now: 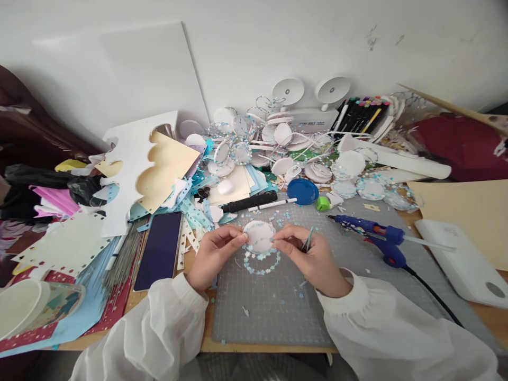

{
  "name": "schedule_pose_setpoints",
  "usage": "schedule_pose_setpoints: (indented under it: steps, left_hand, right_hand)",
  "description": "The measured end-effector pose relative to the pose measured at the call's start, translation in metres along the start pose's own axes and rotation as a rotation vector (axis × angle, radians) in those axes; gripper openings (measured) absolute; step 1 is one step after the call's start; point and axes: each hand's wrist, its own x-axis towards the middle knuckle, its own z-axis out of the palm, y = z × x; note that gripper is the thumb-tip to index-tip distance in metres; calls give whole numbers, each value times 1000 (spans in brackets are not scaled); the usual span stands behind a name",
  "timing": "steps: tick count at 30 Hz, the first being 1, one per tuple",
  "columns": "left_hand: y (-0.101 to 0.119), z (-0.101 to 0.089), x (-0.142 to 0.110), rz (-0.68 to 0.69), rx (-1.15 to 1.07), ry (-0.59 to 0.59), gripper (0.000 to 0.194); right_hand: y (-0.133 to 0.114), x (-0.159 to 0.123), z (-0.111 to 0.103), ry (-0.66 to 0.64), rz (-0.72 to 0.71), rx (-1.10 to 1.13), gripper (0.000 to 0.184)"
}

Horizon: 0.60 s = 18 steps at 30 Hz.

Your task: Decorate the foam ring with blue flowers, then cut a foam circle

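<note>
A small round white disc [260, 236] with pale blue star shapes along its rim is held over the grey cutting mat [262, 323]. My left hand [217, 251] pinches its left edge between thumb and fingertips. At the right edge, my right hand [313, 258] is closed in a pinch on the disc or the trim there. A slim teal tool [308, 239], perhaps tweezers, is tucked among that hand's fingers. Below the disc hangs a loop of blue and white stars [262, 271]. Loose stars [278, 216] are scattered beyond the hands.
A blue glue gun [373, 230] lies right, its cord running towards me. Behind the hands are a blue lid [302, 191], a black stick-like tool [250, 201] and piled star-trimmed discs [349, 165]. A phone [157, 251] and paper cup [39, 307] are left; a white device [462, 262] is right.
</note>
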Motion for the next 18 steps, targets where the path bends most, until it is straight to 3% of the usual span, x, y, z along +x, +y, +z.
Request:
schedule_pose_setpoints:
  steps: [6, 12, 15, 18]
  left_hand:
    - [-1, 2, 2, -13, 17, 63, 24]
    - [-1, 3, 3, 92, 123, 127, 25]
    - [-1, 2, 2, 116, 32, 44, 26]
    - [-8, 1, 0, 149, -49, -133, 50]
  right_hand:
    - [12, 4, 0, 89, 263, 199, 27]
    - [13, 9, 1, 126, 451, 488, 34]
    - [12, 10, -1, 101, 486, 558, 33]
    - [12, 10, -2, 57, 520, 590, 31]
